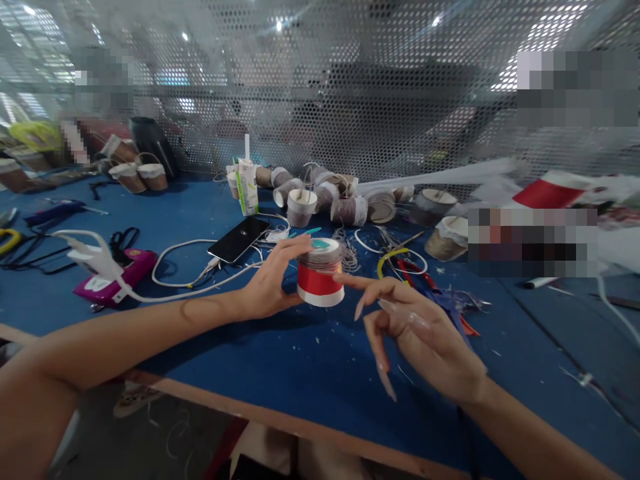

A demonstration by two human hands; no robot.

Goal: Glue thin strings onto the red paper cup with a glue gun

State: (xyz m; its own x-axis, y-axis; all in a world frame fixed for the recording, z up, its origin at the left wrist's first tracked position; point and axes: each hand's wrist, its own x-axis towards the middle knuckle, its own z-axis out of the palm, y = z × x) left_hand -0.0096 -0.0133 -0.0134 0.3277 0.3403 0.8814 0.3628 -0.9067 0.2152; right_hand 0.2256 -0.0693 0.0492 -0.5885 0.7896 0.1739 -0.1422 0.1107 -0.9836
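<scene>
the left hand [270, 283] is reaching in from the left and is wrapping thumb and fingers round a small squat coil with a red band, a white lower edge and a brownish wound-wire top [320, 272], holding it just above the blue felt-covered table [300, 360]. the coil is looking stiff and compact, probably heavier than its size suggests, with a smooth taped band that may slip; the flat sides are seeming the safest place to grip, away from the thin wire on top. to the right, the right hand [420, 333] is hanging open, fingers spread, its forefinger tip just touching the coil's side. the far face of the coil is hidden, the thin wire ends are hard to make out, and the right background is blurred out.
</scene>
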